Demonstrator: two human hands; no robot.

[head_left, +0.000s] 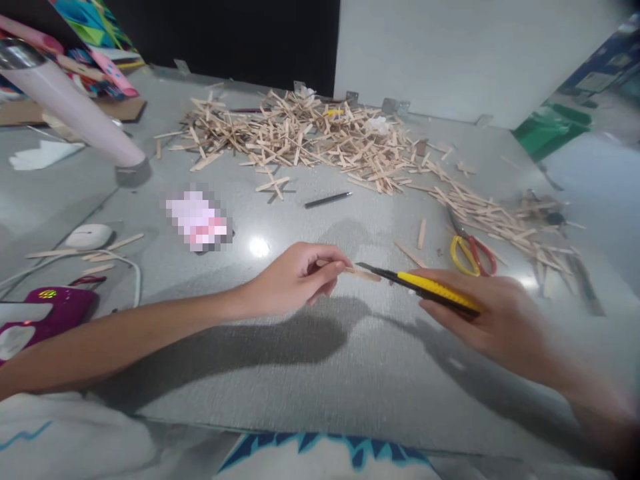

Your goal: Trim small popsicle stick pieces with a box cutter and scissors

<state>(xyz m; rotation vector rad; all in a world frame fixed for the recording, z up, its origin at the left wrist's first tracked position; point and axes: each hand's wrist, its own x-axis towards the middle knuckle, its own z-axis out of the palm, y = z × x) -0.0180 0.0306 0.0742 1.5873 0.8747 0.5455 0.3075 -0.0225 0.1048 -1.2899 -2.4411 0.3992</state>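
Note:
Pinched between the thumb and fingers of my left hand (310, 273) is a thin wooden stick (367, 274), its free end pointing right. My right hand (495, 320) is wrapped round a yellow and black utility knife (440, 288). The knife's blade reaches left over the stick, close to my left fingertips; whether it touches the wood I cannot tell. Both hands are held above the grey table (280, 400), where their shadows fall. A few loose sticks (411, 255) lie just beyond the knife.
A big heap of wooden sticks (300, 133) spreads along the back. Scissors (473, 253) with yellow and red handles lie at the right. A dark pen (328, 199), a blurred-out pink item (197, 220), a white mouse (90, 236), a purple device (60, 310) and a pale lamp-like post (85, 107) are also there.

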